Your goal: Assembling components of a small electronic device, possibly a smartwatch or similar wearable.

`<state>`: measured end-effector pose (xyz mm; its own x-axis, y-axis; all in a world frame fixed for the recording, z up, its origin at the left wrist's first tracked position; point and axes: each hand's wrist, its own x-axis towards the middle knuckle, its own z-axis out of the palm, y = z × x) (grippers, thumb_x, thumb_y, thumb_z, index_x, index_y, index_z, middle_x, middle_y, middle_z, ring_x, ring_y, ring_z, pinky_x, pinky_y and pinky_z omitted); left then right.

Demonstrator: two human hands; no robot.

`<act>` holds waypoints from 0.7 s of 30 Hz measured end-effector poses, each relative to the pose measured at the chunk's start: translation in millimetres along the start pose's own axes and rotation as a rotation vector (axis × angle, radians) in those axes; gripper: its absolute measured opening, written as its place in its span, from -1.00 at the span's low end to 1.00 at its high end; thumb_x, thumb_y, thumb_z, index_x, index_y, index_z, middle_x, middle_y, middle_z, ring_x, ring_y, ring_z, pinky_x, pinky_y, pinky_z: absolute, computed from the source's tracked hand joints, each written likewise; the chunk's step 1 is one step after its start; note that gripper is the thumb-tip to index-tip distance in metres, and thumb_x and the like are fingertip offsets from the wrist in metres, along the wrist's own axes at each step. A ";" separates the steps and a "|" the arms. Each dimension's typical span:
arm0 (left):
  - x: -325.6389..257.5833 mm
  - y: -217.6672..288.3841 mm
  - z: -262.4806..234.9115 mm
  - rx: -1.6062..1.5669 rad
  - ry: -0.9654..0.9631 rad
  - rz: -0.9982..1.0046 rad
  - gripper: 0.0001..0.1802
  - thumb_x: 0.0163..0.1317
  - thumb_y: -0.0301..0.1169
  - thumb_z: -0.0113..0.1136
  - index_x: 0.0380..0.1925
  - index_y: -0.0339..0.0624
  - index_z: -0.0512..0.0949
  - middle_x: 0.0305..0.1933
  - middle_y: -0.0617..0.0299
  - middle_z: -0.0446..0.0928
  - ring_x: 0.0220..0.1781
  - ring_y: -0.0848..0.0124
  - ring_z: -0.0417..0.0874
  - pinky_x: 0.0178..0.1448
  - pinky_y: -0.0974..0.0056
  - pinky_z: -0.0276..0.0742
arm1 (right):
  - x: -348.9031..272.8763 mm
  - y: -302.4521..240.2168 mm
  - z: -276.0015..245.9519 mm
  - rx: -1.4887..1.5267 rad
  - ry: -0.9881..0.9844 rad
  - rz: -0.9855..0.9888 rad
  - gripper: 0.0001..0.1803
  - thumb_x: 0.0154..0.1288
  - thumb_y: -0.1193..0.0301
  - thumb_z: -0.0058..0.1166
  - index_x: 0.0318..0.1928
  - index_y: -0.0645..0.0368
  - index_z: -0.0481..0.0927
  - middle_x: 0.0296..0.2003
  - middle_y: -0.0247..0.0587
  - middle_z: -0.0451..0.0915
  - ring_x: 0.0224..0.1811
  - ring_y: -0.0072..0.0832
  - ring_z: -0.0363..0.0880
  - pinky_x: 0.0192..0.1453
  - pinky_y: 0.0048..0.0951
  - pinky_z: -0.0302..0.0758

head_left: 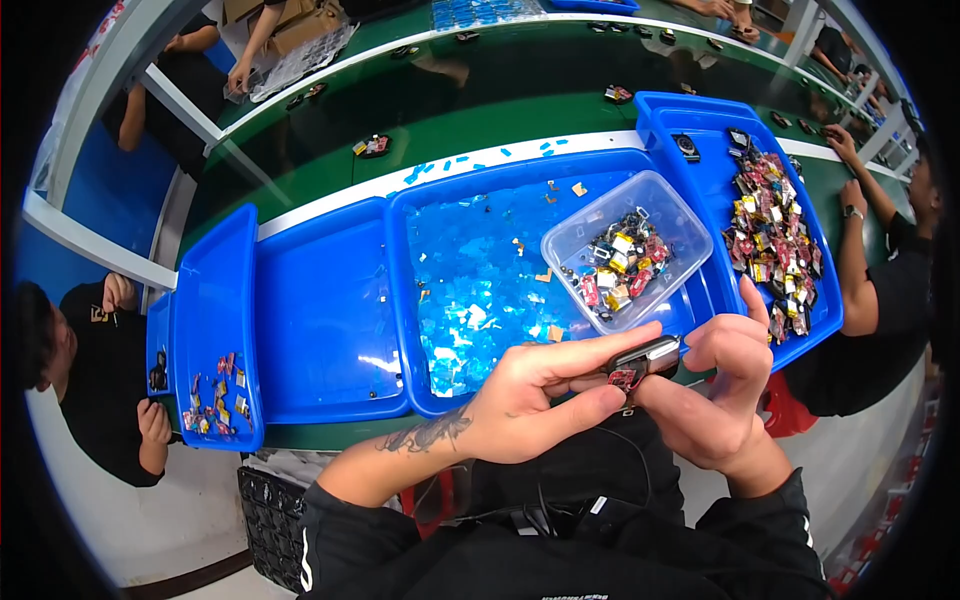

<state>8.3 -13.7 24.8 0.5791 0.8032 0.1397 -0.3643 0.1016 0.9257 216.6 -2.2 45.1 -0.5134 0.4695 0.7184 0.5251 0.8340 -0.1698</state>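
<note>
A row of blue trays (pixel 330 300) spans the middle of the frame in front of a green conveyor belt (pixel 480 110). The widest tray (pixel 480 290) is littered with pale blue scraps. Right of centre, a clear plastic tub (pixel 625 250) holds small mixed parts, and the tray at upper right (pixel 700 120) carries a heap of colourful pieces (pixel 772 240). At lower centre the person's left hand (pixel 530 400) and right hand (pixel 715 400) meet around a small dark device (pixel 645 358). The left thumb and forefinger pinch it from the left, curled tight; the right fingers close on its right end, the forefinger raised above it.
</note>
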 end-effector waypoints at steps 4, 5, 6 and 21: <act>-0.1 -2.5 -0.4 0.014 -0.011 0.017 -0.45 0.37 -0.60 -0.03 0.33 -0.53 0.15 0.33 -0.13 0.33 0.36 0.27 0.35 0.41 0.23 0.22 | 0.9 -0.6 1.7 -0.088 0.004 -0.031 -0.75 -0.33 0.43 0.29 -0.47 -0.14 0.68 -0.30 -0.40 0.26 -0.15 -0.45 0.41 0.44 0.14 0.01; -0.4 -2.3 -0.4 0.014 -0.011 0.015 -0.45 0.37 -0.60 -0.03 0.33 -0.53 0.15 0.33 -0.13 0.33 0.36 0.27 0.35 0.41 0.23 0.22 | 1.1 -0.6 2.1 -0.119 0.008 -0.048 -0.75 -0.32 0.43 0.29 -0.47 -0.15 0.68 -0.30 -0.40 0.26 -0.14 -0.45 0.40 0.45 0.16 -0.01; -0.8 -1.6 -0.4 0.020 -0.006 -0.002 -0.45 0.37 -0.60 -0.03 0.33 -0.52 0.16 0.33 -0.12 0.33 0.36 0.28 0.35 0.41 0.24 0.22 | 1.1 -0.7 2.4 -0.118 0.007 -0.046 -0.75 -0.32 0.43 0.29 -0.47 -0.15 0.68 -0.30 -0.40 0.26 -0.14 -0.45 0.40 0.45 0.16 -0.01; 6.4 -0.6 1.8 0.089 0.011 0.000 -0.50 0.35 -0.59 -0.02 0.29 -0.49 0.26 0.26 -0.07 0.43 0.29 0.34 0.43 0.36 0.27 0.30 | -7.4 9.8 2.4 -0.049 0.106 -0.023 -0.67 -0.44 0.43 0.39 -0.48 -0.18 0.72 -0.34 -0.40 0.29 -0.21 -0.41 0.45 0.40 0.12 0.11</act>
<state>13.6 -9.7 25.8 0.5709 0.8096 0.1366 -0.2978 0.0492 0.9533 223.9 3.2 36.5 -0.4526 0.4148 0.7894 0.5474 0.8280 -0.1212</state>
